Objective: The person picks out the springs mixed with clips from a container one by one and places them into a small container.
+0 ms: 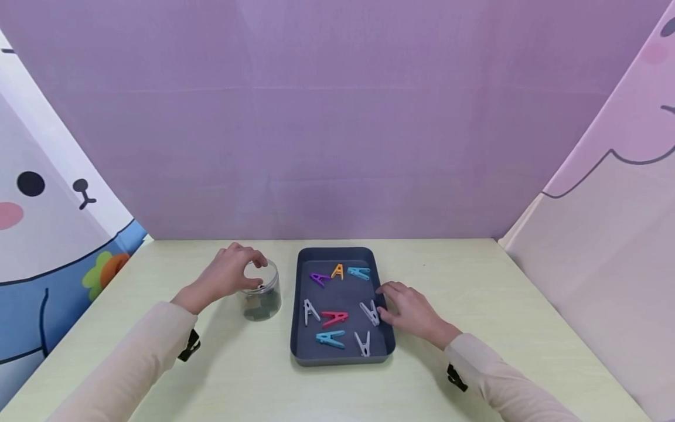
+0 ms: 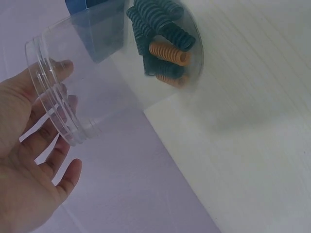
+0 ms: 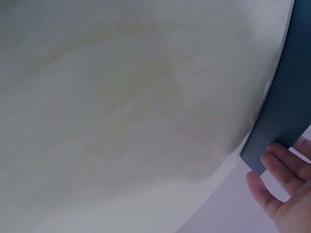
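In the head view, my left hand [image 1: 232,272] is at the mouth of a clear jar [image 1: 262,302], with its thumb and fingers spread apart over the rim. Dark teal springs [image 2: 180,36] and orange springs [image 2: 167,52] lie at the bottom of the jar in the left wrist view; no spring shows between the fingers. At the right side of a dark grey tray [image 1: 344,358], my right hand [image 1: 411,308] has its loosely bent fingertips at the rim. Clips lie in the tray, including a red clip [image 1: 334,317] and a grey clip [image 1: 370,313] close to that hand.
More clips are spread over the tray: a purple clip [image 1: 319,278], an orange clip [image 1: 338,271], blue clips [image 1: 330,338] and other grey ones. The jar stands left of the tray on a pale table [image 1: 237,375]. A purple cloth [image 1: 327,146] hangs behind.
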The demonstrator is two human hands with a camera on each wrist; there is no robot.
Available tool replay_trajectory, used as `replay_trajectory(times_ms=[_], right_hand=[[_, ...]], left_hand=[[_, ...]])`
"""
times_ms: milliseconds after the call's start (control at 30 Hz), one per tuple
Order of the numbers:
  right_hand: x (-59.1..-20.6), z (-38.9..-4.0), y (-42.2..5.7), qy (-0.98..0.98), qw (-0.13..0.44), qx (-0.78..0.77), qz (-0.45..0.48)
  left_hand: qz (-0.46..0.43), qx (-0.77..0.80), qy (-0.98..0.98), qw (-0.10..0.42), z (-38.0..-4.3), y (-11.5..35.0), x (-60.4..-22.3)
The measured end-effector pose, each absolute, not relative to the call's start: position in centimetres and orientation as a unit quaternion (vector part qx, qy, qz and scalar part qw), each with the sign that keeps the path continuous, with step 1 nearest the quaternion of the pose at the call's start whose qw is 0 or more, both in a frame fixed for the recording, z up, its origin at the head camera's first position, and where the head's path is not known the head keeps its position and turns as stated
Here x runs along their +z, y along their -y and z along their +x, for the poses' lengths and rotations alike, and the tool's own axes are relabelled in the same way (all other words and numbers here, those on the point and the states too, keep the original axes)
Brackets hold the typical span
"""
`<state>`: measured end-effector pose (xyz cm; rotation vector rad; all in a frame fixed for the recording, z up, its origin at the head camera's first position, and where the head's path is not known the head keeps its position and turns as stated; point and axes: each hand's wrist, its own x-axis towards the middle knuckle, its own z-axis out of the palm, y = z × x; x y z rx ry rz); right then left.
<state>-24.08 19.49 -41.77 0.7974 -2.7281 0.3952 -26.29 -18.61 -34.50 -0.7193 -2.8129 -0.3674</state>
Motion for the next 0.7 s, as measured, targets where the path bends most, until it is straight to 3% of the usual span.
replay_trajectory(times_ms=[433,700], right_hand=[[-40.1,-24.6,-19.6,0.950,0.098,0.128,0.269],[-38.3,-25.4,-21.4,0.947,0.132,0.147,0.255]], left_hand=[[-0.245,-0.136,0.954,0.109,-26.3,19.0,-34.3],[-0.246,-0.151,0.947,0.138,-26.2,20.1,-33.1]])
